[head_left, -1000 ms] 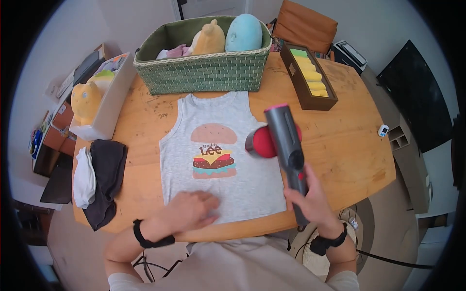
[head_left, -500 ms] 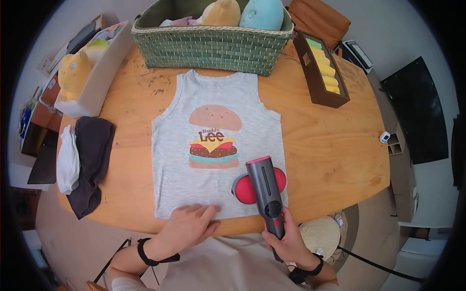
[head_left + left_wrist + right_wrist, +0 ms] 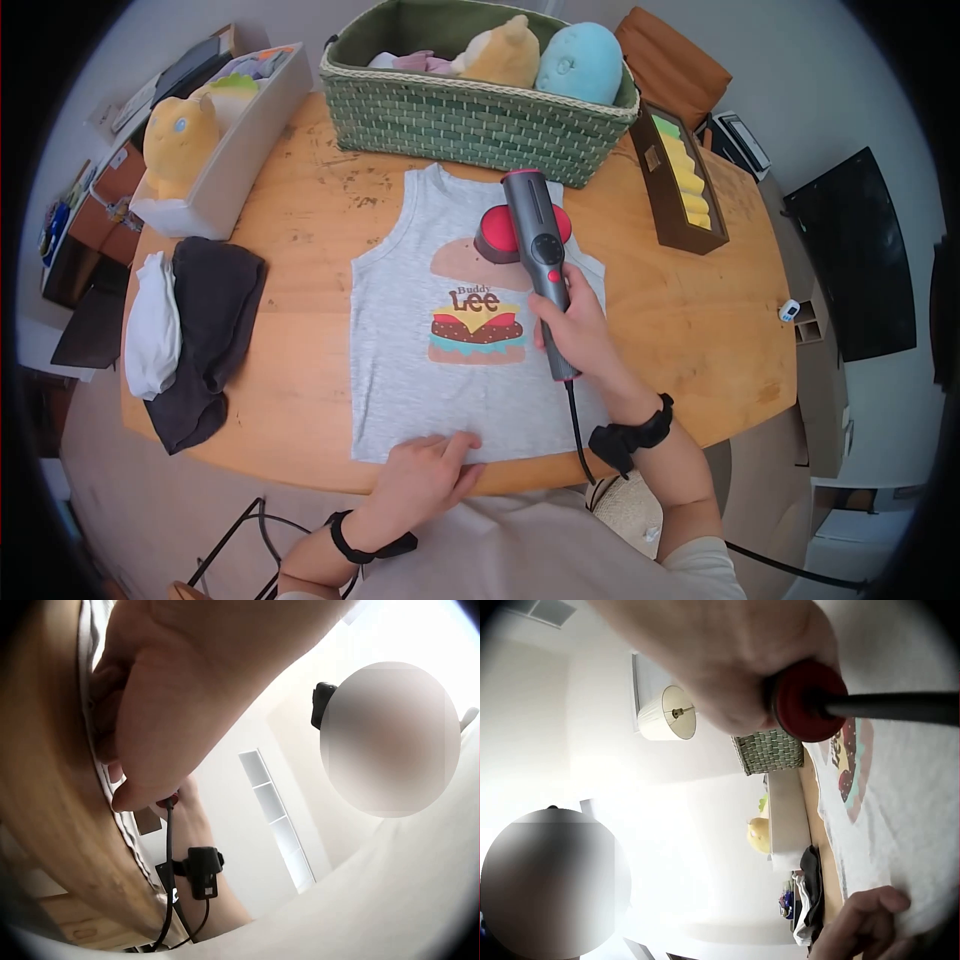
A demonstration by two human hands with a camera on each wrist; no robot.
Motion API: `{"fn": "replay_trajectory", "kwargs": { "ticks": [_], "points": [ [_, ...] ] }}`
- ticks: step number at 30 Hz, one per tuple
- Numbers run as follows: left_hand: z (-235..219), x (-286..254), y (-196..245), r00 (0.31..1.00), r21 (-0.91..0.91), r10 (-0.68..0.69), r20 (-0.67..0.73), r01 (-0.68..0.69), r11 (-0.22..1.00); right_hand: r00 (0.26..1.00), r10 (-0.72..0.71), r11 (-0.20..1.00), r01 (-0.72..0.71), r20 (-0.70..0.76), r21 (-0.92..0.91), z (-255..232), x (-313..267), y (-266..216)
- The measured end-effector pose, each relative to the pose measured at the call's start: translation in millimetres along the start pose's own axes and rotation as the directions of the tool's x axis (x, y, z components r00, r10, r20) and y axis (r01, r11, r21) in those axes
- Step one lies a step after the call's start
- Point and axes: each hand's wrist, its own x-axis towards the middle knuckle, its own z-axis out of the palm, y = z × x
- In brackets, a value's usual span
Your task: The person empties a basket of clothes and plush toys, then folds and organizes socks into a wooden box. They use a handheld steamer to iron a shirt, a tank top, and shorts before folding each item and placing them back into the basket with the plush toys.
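Note:
A grey sleeveless top (image 3: 395, 350) with a burger print and "Buddy Lee" lettering lies spread flat on the wooden table. In the head view my right hand (image 3: 580, 330) grips a grey and red handheld garment steamer (image 3: 537, 230) by its handle. The steamer's head overlaps the upper right of the top, just above the printed bun. A black cord (image 3: 900, 705) runs from the red end of its handle in the right wrist view. My left hand (image 3: 425, 480) rests on the bottom hem, fingers loosely bent, at the table's near edge.
Behind the top stands a green woven basket (image 3: 470, 120) of plush toys. A white bin (image 3: 245, 170) with a yellow plush is at left, near dark folded clothes (image 3: 215, 320) and a white garment (image 3: 153, 330). A brown box (image 3: 675, 185) of yellow rolls sits at right.
My right hand has carried the steamer from the top's right side down to its lower right corner, then up toward the neckline. The left hand stays by the hem; the head view shifts.

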Motion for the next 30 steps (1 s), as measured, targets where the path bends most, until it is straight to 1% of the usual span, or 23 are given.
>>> {"fn": "replay_trajectory", "kwargs": {
  "ticks": [5, 7, 8, 10, 11, 12, 13, 14, 15, 16, 17, 19, 20, 21, 22, 26, 27, 28, 29, 30],
  "points": [
    [1, -3, -2, 1.0, -0.012, 0.005, 0.004, -0.005, 1.0, 0.999, -0.034, 0.999, 0.035, 0.004, -0.038, 8, 25, -7],
    [1, -2, -3, 1.0, -0.014, 0.006, 0.01, -0.006, 1.0, 0.998, -0.07, 0.993, 0.069, -0.005, -0.097, 11, 25, -6],
    [-3, -2, -3, 1.0, -0.008, 0.008, -0.001, -0.008, 1.0, 0.997, -0.082, 0.992, 0.082, 0.0, -0.099, 13, 17, -11],
    [-18, -8, -5, 0.999, -0.118, -0.037, 0.006, 0.037, 0.992, 0.999, -0.014, 0.999, 0.015, 0.043, -0.029, 18, -14, -28],
    [-29, -11, -8, 0.999, -0.113, -0.042, 0.001, 0.041, 0.993, 0.996, 0.006, 1.0, -0.007, 0.093, 0.01, 19, -34, -32],
    [-43, -15, -12, 0.989, -0.064, -0.131, -0.069, 0.126, 0.99, 0.99, 0.028, 0.998, -0.035, 0.14, 0.05, 20, -57, -33],
    [-53, -18, -20, 0.967, -0.021, -0.213, -0.14, 0.213, 0.977, 0.98, 0.069, 0.997, -0.076, 0.187, 0.033, 21, -81, -32],
    [-59, -20, -29, 0.967, -0.019, -0.216, -0.136, 0.216, 0.976, 0.966, 0.111, 0.993, -0.118, 0.233, 0.014, 21, -103, -29],
    [-64, -22, -39, 0.934, 0.044, -0.28, -0.224, 0.296, 0.954, 0.942, 0.154, 0.988, -0.154, 0.299, -0.023, 18, -123, -25],
    [-67, -24, -47, 0.888, 0.096, -0.337, -0.313, 0.383, 0.919, 0.889, 0.282, 0.959, -0.268, 0.361, -0.09, 15, -138, -25],
    [-69, -26, -54, 0.883, 0.088, -0.353, -0.309, 0.396, 0.914, 0.881, 0.294, 0.956, -0.279, 0.37, -0.096, 17, -151, -15],
    [-71, -31, -61, 0.855, 0.037, -0.44, -0.275, 0.467, 0.883, 0.88, 0.224, 0.973, -0.179, 0.418, -0.145, 21, -173, 0],
    [-71, -32, -61, 0.846, 0.025, -0.463, -0.264, 0.486, 0.874, 0.875, 0.232, 0.972, -0.189, 0.424, -0.142, 24, -173, 3],
    [-71, -34, -60, 0.847, 0.03, -0.466, -0.255, 0.489, 0.872, 0.87, 0.197, 0.977, -0.137, 0.452, -0.164, 28, -173, 6],
    [-72, -36, -59, 0.853, 0.039, -0.459, -0.247, 0.482, 0.875, 0.863, 0.16, 0.98, -0.079, 0.478, -0.184, 33, -173, 8],
    [-72, -44, -59, 0.867, 0.047, -0.444, -0.227, 0.465, 0.884, 0.858, 0.155, 0.983, -0.086, 0.489, -0.16, 60, -150, 14],
    [-70, -45, -59, 0.867, 0.049, -0.442, -0.232, 0.464, 0.885, 0.876, 0.113, 0.978, -0.015, 0.469, -0.206, 67, -140, 17],
    [-65, -46, -60, 0.871, 0.07, -0.407, -0.276, 0.441, 0.895, 0.889, 0.07, 0.965, 0.055, 0.453, -0.257, 73, -129, 16],
    [-61, -48, -60, 0.872, 0.09, -0.375, -0.316, 0.42, 0.903, 0.887, 0.071, 0.963, 0.058, 0.457, -0.262, 79, -116, 10],
    [-59, -49, -60, 0.869, 0.084, -0.377, -0.32, 0.423, 0.902, 0.898, 0.103, 0.974, -0.004, 0.428, -0.227, 85, -100, 2]
  ]
}}
